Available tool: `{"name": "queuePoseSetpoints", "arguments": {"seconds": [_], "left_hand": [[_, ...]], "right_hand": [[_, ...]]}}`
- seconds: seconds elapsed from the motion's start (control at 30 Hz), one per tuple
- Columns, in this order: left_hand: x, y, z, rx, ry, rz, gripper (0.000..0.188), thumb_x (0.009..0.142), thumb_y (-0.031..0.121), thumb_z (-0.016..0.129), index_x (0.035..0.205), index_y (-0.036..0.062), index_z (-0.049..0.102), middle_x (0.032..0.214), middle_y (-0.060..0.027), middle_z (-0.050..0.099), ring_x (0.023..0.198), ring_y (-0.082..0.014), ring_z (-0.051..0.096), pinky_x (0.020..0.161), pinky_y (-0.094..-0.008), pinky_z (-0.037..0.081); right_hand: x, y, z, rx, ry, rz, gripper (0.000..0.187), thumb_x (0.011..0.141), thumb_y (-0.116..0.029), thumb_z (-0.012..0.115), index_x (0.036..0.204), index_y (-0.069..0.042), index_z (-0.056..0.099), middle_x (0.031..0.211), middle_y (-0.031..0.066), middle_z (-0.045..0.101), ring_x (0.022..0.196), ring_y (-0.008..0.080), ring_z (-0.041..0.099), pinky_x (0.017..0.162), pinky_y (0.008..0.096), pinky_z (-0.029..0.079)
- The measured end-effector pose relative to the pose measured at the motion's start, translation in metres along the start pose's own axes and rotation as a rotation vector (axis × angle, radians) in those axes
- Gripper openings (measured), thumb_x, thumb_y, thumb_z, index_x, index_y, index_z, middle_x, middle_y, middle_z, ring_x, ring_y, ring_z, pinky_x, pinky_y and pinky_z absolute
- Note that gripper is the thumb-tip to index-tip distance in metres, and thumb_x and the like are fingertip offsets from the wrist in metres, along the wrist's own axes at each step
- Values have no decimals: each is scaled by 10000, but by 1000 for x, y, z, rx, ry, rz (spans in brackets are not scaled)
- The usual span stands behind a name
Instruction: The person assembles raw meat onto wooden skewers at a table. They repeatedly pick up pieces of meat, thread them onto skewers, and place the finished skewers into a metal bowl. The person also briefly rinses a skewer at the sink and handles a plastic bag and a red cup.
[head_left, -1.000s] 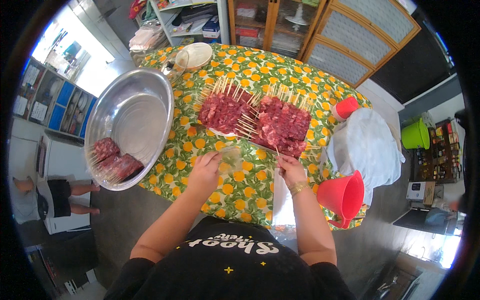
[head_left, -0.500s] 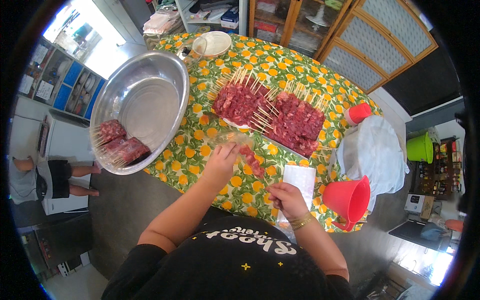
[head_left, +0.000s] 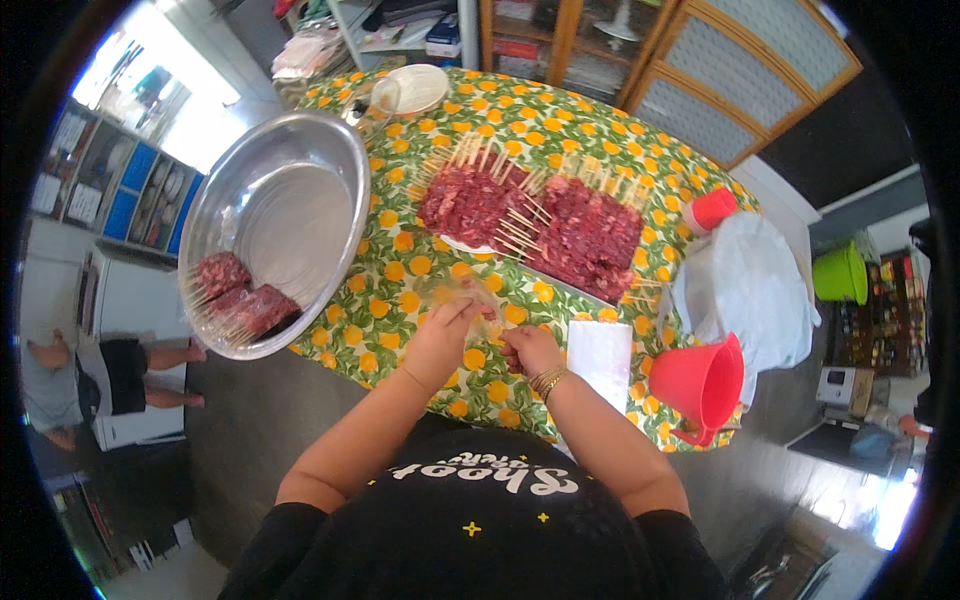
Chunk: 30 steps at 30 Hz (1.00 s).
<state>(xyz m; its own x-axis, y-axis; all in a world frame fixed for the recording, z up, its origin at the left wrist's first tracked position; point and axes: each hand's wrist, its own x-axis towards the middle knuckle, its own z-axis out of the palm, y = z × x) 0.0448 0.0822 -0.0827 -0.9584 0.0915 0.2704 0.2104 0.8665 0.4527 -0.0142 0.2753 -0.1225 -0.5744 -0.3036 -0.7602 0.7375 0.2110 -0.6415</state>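
My left hand (head_left: 441, 338) is closed around the stick end of a raw meat skewer (head_left: 488, 304); the meat sticks out past my fingertips. Thin clear plastic (head_left: 448, 287) lies or hangs just beyond these fingers; whether it wraps the skewer I cannot tell. Close by on the right, my right hand (head_left: 532, 351) has its fingers pinched together near the meat's lower end, and what they hold is too small to make out. Ahead of both hands, piles of raw meat skewers (head_left: 575, 235) rest on a plate and a tray, wooden sticks pointing outward.
A large metal basin (head_left: 290, 215) at left holds several wrapped skewer bundles (head_left: 262, 308). White plastic sheets (head_left: 599, 358) lie right of my hands, beside a red pitcher (head_left: 695, 385). Farther back are a red cup (head_left: 712, 210), a covered tub (head_left: 745, 280) and a white plate (head_left: 420, 88).
My right hand has moved left and away from me, close to my left hand. The meat skewer has shifted slightly up and left, with less of it showing.
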Motion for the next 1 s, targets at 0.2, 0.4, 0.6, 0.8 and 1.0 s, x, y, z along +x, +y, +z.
{"name": "queuePoseSetpoints", "arguments": {"seconds": [0.2,0.4,0.6,0.8,1.0], "left_hand": [[44,28,-34,-224,-153,44,279,763,-14,616,1031,-7,696,1055,-191,674,941,-374,657,862,-425,535],[62,63,-70,-174,-387,128,301,759,-19,624,1054,-12,686,1121,-209,672,1025,-377,643,910,-427,521],[77,101,-93,-204,-455,152,388,774,-47,594,1148,17,673,1152,-187,674,1046,-375,638,915,-410,524],[99,113,-119,-237,-429,247,397,792,-17,589,1176,35,674,1136,-181,677,1051,-363,641,929,-407,519],[124,122,-145,-260,-447,329,368,794,36,616,1153,47,696,1112,-184,679,1052,-347,642,957,-421,495]], "right_hand": [[-116,33,-74,-516,738,-857,393,829,-153,756,1171,-39,599,1138,176,584,1033,318,572,873,409,483],[-224,97,-176,-967,1727,-747,554,760,-157,822,1204,26,547,1215,197,562,1151,369,508,983,487,407],[-164,151,-234,125,1156,-714,347,942,-120,680,1200,21,498,1066,86,611,932,159,584,829,315,480],[-194,66,-217,-187,1193,-971,240,951,-91,638,1141,18,541,978,79,602,851,165,554,792,311,477],[-327,-64,-159,-521,856,-1193,245,969,-163,632,1116,13,543,981,41,587,908,127,519,842,279,443]]}}
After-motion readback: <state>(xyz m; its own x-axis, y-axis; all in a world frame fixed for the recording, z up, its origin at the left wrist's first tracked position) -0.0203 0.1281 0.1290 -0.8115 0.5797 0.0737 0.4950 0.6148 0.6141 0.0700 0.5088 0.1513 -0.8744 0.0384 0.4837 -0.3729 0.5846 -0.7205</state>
